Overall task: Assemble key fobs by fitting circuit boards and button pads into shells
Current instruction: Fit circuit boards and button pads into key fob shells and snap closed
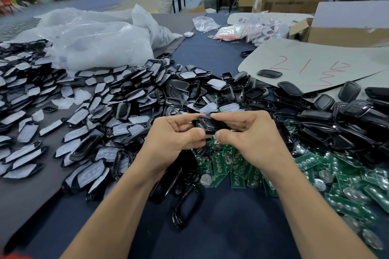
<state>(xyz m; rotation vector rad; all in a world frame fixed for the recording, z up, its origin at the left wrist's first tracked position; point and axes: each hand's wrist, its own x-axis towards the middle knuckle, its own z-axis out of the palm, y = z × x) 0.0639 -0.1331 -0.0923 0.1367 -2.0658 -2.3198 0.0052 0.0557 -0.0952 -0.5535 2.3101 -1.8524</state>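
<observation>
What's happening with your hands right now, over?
Left hand and right hand both pinching one black shell. Held above green circuit boards. Nothing blocking.

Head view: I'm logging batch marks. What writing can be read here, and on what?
"21", red marker, on the grey card sheet; the red marks after it are unclear.
Print on the cardboard boxes: too blurred.
Print on the circuit boards: too small.

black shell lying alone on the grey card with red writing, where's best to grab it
Probably pinch the black shell across its long edges, coming from above. It lies flat on the grey card, lengthwise left to right, apart from the pile, with bare card on both sides.
</observation>
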